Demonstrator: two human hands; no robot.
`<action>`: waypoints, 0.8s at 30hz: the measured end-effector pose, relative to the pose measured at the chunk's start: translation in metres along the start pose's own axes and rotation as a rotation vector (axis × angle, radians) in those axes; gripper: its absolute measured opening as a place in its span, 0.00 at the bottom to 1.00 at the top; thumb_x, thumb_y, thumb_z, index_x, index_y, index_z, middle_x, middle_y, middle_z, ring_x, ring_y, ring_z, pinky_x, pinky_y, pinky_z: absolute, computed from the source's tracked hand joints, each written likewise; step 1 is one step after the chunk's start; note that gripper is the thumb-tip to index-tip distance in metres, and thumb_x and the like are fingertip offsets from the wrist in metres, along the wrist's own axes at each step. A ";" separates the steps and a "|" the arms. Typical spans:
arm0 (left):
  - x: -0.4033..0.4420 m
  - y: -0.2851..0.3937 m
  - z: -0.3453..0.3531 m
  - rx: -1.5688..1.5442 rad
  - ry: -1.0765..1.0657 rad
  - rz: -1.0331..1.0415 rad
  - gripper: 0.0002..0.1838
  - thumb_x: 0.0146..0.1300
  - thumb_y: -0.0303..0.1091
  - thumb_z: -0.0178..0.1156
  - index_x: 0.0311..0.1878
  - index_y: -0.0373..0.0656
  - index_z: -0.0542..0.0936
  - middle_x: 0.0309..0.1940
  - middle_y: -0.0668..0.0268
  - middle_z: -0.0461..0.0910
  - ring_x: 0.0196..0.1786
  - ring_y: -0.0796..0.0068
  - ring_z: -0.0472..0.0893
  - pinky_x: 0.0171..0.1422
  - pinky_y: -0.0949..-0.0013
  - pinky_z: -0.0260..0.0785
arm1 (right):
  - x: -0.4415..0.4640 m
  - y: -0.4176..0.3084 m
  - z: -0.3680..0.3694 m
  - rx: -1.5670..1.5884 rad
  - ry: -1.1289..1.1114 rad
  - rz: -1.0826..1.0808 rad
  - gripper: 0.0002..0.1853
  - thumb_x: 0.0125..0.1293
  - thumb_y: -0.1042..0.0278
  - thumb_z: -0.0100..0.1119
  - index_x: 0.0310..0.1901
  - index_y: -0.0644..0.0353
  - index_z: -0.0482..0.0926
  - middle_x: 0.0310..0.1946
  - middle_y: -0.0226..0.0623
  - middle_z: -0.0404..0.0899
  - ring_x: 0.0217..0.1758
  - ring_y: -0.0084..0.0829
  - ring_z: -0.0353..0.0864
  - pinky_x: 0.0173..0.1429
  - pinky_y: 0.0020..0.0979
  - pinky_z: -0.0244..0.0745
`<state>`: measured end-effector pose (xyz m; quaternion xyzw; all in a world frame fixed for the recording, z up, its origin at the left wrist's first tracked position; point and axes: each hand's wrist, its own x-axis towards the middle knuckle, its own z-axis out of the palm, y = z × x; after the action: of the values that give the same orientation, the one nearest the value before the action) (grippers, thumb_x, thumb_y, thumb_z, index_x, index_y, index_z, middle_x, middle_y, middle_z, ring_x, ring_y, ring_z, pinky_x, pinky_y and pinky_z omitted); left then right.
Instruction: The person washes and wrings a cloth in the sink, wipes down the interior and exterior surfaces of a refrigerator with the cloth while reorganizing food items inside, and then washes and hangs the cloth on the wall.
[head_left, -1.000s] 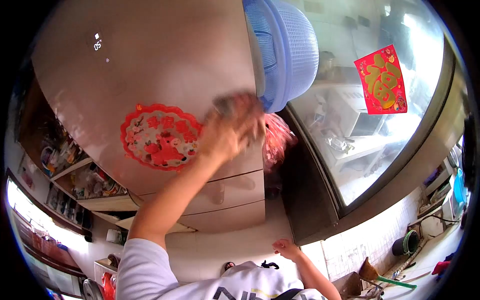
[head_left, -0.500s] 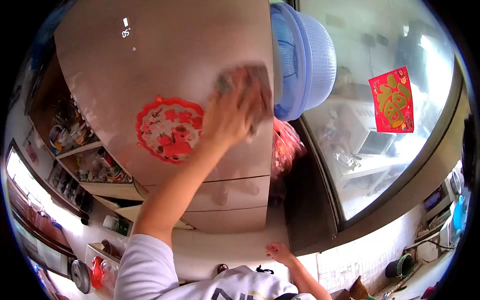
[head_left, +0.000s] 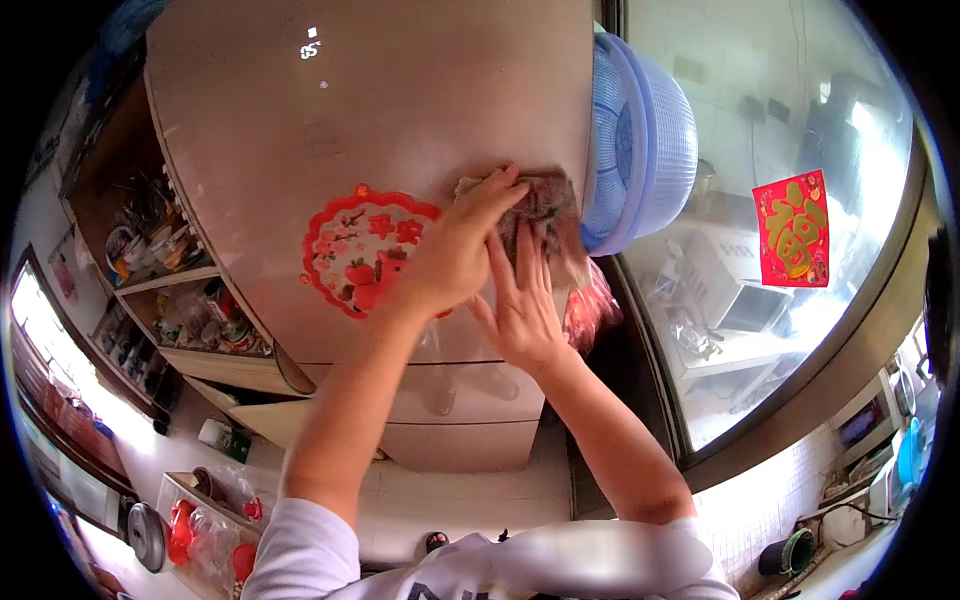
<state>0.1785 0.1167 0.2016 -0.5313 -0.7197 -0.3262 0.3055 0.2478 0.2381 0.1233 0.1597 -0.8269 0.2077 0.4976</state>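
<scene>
A dark, patterned cloth [head_left: 545,205] lies flat against the smooth front of a tall brownish appliance [head_left: 400,90], near its right edge. My left hand [head_left: 455,250] rests on the cloth's left part, fingers reaching over it and pressing it to the surface. Just right of it, my right hand [head_left: 522,310] has its fingers spread, with the fingertips on the cloth's lower part. A round red sticker [head_left: 365,250] with a floral picture is on the surface to the left of my left hand.
Blue plastic baskets [head_left: 640,145] hang beside the appliance's right edge, above a red plastic bag [head_left: 592,310]. Farther right is a glass door with a red and gold paper [head_left: 792,230]. Cluttered shelves [head_left: 210,320] stand at the left.
My right hand has come up from low beside my body onto the cloth. My left hand has stopped its blurred wiping motion and stays on the cloth. The view has shifted left.
</scene>
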 end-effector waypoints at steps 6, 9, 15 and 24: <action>-0.049 0.026 -0.086 -0.113 -0.029 -0.230 0.11 0.69 0.22 0.52 0.50 0.35 0.82 0.63 0.55 0.76 0.56 0.69 0.82 0.53 0.67 0.76 | 0.075 -0.002 0.015 -0.233 0.337 0.039 0.41 0.59 0.56 0.66 0.73 0.58 0.61 0.63 0.61 0.61 0.66 0.61 0.61 0.68 0.58 0.58; -0.128 0.008 -0.084 -0.184 -0.017 -0.296 0.08 0.69 0.24 0.55 0.46 0.34 0.81 0.49 0.56 0.81 0.45 0.70 0.83 0.45 0.70 0.76 | 0.093 0.017 0.014 -0.265 0.463 0.080 0.34 0.56 0.65 0.70 0.64 0.61 0.70 0.57 0.58 0.66 0.62 0.57 0.65 0.66 0.52 0.62; -0.313 -0.007 -0.045 -0.525 -0.123 -0.774 0.10 0.73 0.29 0.53 0.43 0.33 0.82 0.41 0.59 0.84 0.40 0.73 0.84 0.46 0.70 0.77 | 0.151 0.000 -0.034 0.019 0.749 0.047 0.24 0.60 0.65 0.66 0.59 0.57 0.77 0.63 0.55 0.66 0.66 0.55 0.66 0.69 0.53 0.59; -0.373 0.014 -0.035 -0.626 -0.153 -0.924 0.10 0.72 0.29 0.54 0.43 0.34 0.83 0.40 0.60 0.85 0.42 0.73 0.86 0.46 0.71 0.78 | 0.125 0.032 0.009 -0.498 0.318 -0.123 0.36 0.63 0.61 0.58 0.74 0.46 0.63 0.77 0.57 0.49 0.80 0.61 0.46 0.78 0.60 0.43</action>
<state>0.2882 -0.1185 -0.0686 -0.2483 -0.7665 -0.5847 -0.0946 0.1691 0.2539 0.2250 0.0482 -0.7529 -0.0098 0.6562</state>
